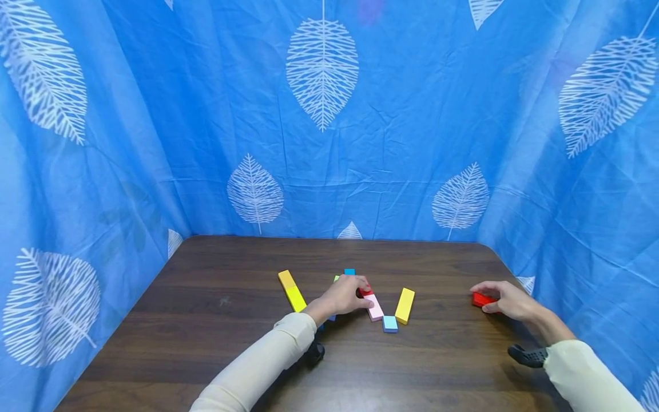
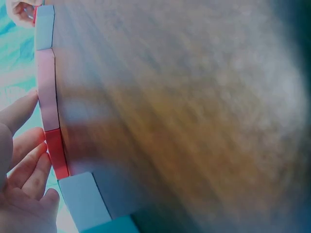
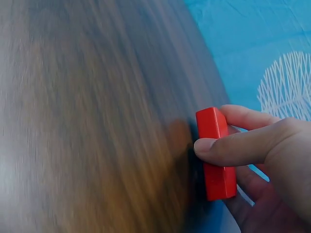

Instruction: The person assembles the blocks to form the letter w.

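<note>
My left hand (image 1: 344,294) is over a zigzag row of coloured blocks. In the left wrist view its thumb touches the pink block (image 2: 47,92) and its fingertips rest at the side of a short red block (image 2: 57,154); both blocks lie end to end in the row. Off to the right, my right hand (image 1: 512,300) holds another red block (image 3: 214,160) between thumb and fingers, low over the table near its right edge. Beyond the pink block the row runs on with a light blue block (image 1: 390,324) and a yellow block (image 1: 405,305).
On the row's left side lies a yellow strip of blocks (image 1: 292,292), partly hidden by the left hand. A blue block (image 1: 349,272) shows behind that hand. The brown table (image 1: 206,343) is bordered by a blue leaf-print curtain (image 1: 391,149) at the back and sides.
</note>
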Tool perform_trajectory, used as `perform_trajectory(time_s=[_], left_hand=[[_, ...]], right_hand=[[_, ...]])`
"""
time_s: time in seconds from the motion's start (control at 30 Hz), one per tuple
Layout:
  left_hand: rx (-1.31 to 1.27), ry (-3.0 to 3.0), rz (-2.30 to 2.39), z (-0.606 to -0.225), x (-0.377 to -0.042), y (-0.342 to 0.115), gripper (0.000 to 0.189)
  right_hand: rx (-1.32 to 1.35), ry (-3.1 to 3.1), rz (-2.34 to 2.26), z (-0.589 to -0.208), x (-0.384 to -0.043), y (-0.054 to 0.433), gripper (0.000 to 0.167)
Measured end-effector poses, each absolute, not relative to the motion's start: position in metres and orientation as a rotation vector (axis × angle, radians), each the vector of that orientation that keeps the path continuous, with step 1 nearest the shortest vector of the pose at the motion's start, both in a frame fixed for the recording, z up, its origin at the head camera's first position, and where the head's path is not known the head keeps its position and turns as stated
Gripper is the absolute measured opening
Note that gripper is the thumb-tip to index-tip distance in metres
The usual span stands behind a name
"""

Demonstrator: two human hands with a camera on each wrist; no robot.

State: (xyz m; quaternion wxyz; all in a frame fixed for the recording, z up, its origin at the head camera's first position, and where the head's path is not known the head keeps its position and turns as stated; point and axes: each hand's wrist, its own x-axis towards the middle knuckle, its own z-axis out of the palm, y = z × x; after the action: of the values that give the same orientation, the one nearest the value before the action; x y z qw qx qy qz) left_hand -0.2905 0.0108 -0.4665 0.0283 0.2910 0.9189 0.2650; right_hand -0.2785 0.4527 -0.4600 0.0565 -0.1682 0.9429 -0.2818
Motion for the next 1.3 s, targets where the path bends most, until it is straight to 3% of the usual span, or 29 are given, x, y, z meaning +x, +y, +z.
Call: perform_trajectory(time_s=[0.33,1.3], left_hand=[[0.905,2.833,0.827,-0.467,-0.292,0.01,0.04],[0.879,2.853,0.817,-0.468,-0.288,0.011,0.042]], right_hand=[[-0.682,2.8,-0.869,-0.454,-0.294,0.419,0.04],[-0.795,2.784,-0.733,-0.454,-0.332,0.318,0.039]])
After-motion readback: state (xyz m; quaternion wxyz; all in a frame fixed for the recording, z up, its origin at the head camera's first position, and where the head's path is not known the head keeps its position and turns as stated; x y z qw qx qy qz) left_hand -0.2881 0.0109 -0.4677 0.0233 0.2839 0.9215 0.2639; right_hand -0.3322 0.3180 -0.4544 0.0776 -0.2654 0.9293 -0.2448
